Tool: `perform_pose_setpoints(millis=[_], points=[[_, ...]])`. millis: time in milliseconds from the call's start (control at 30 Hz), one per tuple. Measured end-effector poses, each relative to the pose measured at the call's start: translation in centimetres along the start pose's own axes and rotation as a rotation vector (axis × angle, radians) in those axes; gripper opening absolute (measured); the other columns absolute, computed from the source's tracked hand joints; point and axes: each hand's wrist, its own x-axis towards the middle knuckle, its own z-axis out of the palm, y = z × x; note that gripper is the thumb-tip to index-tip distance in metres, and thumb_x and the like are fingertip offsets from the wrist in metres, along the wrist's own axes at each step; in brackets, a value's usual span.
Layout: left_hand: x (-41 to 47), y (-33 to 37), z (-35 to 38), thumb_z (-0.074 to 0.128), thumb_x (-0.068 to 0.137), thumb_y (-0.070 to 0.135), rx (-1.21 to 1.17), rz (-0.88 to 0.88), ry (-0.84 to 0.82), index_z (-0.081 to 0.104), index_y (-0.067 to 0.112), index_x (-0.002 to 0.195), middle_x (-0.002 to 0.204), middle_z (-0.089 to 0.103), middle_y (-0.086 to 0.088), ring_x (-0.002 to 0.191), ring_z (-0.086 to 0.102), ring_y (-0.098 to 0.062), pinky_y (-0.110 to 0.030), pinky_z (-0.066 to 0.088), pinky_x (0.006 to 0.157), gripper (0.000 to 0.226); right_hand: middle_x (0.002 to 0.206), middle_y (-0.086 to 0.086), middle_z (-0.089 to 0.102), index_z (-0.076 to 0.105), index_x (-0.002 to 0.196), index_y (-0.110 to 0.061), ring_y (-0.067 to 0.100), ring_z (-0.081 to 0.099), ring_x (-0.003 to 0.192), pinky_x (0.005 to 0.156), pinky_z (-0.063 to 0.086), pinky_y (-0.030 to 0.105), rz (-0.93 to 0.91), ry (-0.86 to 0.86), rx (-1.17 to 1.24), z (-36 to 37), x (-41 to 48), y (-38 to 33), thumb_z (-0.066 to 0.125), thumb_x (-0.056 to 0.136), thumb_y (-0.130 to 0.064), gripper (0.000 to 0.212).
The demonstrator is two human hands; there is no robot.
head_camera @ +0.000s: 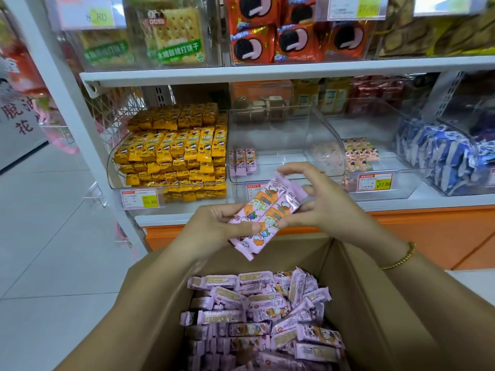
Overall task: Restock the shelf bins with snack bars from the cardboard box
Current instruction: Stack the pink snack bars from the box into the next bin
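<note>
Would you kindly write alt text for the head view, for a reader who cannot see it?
The left hand and right hand hold a few pink snack bars above an open cardboard box full of more, facing a shop shelf. The clear bin straight ahead holds only a few pink bars, while its left neighbour is packed with yellow bars.

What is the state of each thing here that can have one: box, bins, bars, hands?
cardboard box: open, loose bars piled inside.
held snack bars: gripped by both hands, above the box.
middle bin: nearly empty, three bars at its left.
yellow bin: full.
left hand: holds their lower end.
right hand: pinches their upper end.
</note>
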Motion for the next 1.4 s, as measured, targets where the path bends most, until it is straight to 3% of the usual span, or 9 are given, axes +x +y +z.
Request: perform_pose_setpoints(millis=[100,200,400,567,733,833,1000,1233,1400], points=[[0.5,0.4,-0.6,0.072,0.075,-0.002,0.083,0.023,0.044,0.069,0.014,0.109,0.086,0.075,-0.005,0.067,0.07,-0.015,-0.024,0.056,0.057,0.038,0.148,-0.02,0.031,0.039,0.137,-0.045,-0.003,0.035,0.13,0.1,0.041,0.015,-0.227,-0.213,-0.417,-1.7,1.3,-0.4,0.083,0.073,-0.027,0.08],[1.2,0.7,-1.5,0.075,0.073,0.001,0.164,0.018,0.067,0.071,0.011,0.109,0.087,0.075,-0.004,0.07,0.07,-0.015,-0.021,0.054,0.059,0.037,0.147,-0.015,0.04,0.037,0.144,-0.035,0.016,0.031,0.137,0.102,0.039,0.031,-0.396,-0.243,-0.826,-2.6,2.9,-0.4,0.07,0.084,-0.033,0.069],[2.4,0.7,-1.5,0.075,0.075,0.008,0.247,0.079,0.077,0.07,0.008,0.107,0.085,0.075,-0.006,0.065,0.07,-0.013,-0.022,0.053,0.059,0.032,0.121,-0.004,0.056,0.051,0.128,-0.021,0.014,0.043,0.115,0.084,0.031,0.019,-0.553,-0.339,-0.986,-2.2,4.7,-1.0,0.065,0.071,-0.03,0.059],[3.3,1.5,-3.1,0.053,0.094,0.029,0.106,0.182,0.225,0.069,0.02,0.096,0.099,0.072,0.003,0.096,0.068,-0.012,-0.021,0.054,0.083,0.018,0.107,-0.006,0.047,0.049,0.119,-0.019,0.013,0.044,0.099,0.077,0.04,0.031,-0.224,-0.204,-0.901,-3.7,7.5,-0.5,0.073,0.068,-0.033,0.058],[5.6,-0.1,-5.1,0.059,0.092,0.025,0.619,0.288,0.473,0.056,0.014,0.129,0.126,0.059,0.001,0.117,0.055,-0.013,-0.029,0.042,0.098,0.039,0.09,0.013,0.059,0.056,0.085,-0.007,0.027,0.053,0.077,0.062,0.046,0.031,0.332,-0.003,-0.868,-4.2,13.7,3.2,0.074,0.07,-0.032,0.034],[6.5,-0.8,-5.2,0.058,0.092,0.024,0.874,0.341,0.471,0.052,0.013,0.133,0.135,0.053,-0.005,0.124,0.05,-0.02,-0.03,0.039,0.102,0.043,0.059,0.008,0.053,0.048,0.053,-0.014,0.024,0.05,0.058,0.049,0.035,0.023,0.565,-0.13,-0.919,-3.0,16.9,5.4,0.064,0.078,-0.034,0.035],[7.0,-1.4,-4.8,0.053,0.093,0.027,1.134,0.367,0.464,0.052,0.018,0.133,0.135,0.052,0.0,0.123,0.048,-0.018,-0.026,0.04,0.091,0.041,0.032,0.002,0.048,0.05,0.044,-0.012,0.024,0.047,0.059,0.058,0.04,0.026,0.798,-0.302,-0.818,-1.1,20.2,8.6,0.056,0.086,-0.033,0.047],[7.2,-1.6,-4.9,0.053,0.093,0.025,1.143,0.424,0.458,0.052,0.015,0.134,0.136,0.053,-0.002,0.123,0.049,-0.02,-0.027,0.041,0.094,0.042,0.098,0.01,0.049,0.049,0.083,-0.007,0.028,0.05,0.097,0.075,0.042,0.037,0.802,-0.199,-0.468,1.4,22.9,9.6,0.058,0.093,-0.041,0.036],[6.7,-1.9,-5.1,0.053,0.094,0.021,1.121,0.459,0.432,0.053,0.012,0.133,0.137,0.052,-0.004,0.124,0.05,-0.019,-0.02,0.034,0.096,0.04,0.129,0.02,0.055,0.055,0.12,0.004,0.036,0.057,0.11,0.095,0.049,0.041,0.751,-0.219,-0.555,1.3,22.3,8.5,0.048,0.099,-0.037,0.046]])
